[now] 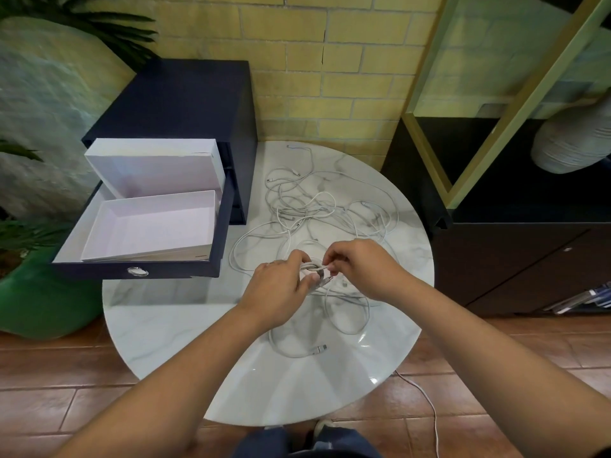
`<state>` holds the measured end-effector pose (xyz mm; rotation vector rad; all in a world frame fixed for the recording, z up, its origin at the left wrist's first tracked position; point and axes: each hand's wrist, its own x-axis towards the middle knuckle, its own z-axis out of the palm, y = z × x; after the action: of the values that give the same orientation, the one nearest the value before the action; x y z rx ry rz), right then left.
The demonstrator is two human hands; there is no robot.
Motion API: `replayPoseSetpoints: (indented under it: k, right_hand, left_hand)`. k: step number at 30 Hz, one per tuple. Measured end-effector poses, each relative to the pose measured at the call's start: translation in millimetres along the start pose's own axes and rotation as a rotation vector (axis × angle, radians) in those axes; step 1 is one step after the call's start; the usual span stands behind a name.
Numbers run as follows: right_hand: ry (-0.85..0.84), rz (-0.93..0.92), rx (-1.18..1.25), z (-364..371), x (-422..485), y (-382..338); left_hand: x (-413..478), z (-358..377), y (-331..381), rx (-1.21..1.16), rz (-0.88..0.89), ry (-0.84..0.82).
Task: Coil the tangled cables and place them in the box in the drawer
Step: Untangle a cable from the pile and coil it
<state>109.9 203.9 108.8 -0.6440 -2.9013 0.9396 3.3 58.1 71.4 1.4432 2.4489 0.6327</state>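
Small coil pinched by left grip and right grip; open box lies left of coil, left grip nearer

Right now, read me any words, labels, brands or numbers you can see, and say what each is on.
No text is readable.
On the white box: a small dark mark on its front wall, too small to read.
On the flat items at far right: blurred, unreadable.
On the cables: no print visible.
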Motion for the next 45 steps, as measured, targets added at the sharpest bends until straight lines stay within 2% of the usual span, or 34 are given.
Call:
replayPoseSetpoints:
  k: [7,10,15,20,24,27,35,40,45]
  right_hand:
    - [0.063,-0.217,-0.335,0.7,4.7,2.1]
    - [0.111,-0.276,-0.376,-1.1,7.8,5.4]
    - [0.178,-0.224,-0.168,3.8,6.9,6.0]
    - [0.206,-0.016,0.174,12.1,-0.6,-1.4]
    - [0.18,0.233,0.641,20.4,-4.1,-8.3]
    - [0.135,0.293,0.93,26.2,-4.6,-10.2]
    - [0.108,0.335,0.943,25.6,-7.7,-14.4]
    - [0.106,0.333,1.107,27.5,-9.4,-14.2]
    - [0.125,0.331,1.132,27.8,-8.0,-14.6]
  left_hand:
    - [1.5,-0.2,1.6,0.026,-0.046,0.006]
    - [1.8,-0.3,5.6,-0.034,-0.073,0.026]
    - [1.9,-1.6,9.3,-0.161,-0.138,0.074]
    - [0.9,-2.2,15.4,-0.324,-0.19,0.137]
    - [2.4,-3.7,18.5,-0.421,-0.248,0.176]
    - [3.2,-5.3,17.2,-0.516,-0.275,0.196]
    - [0.8,-1.9,19.4,-0.577,-0.281,0.193]
    - [1.6,-2.6,11.4,-0.534,-0.271,0.097]
    - [3.4,-8.8,8.8,-0.562,-0.254,0.005]
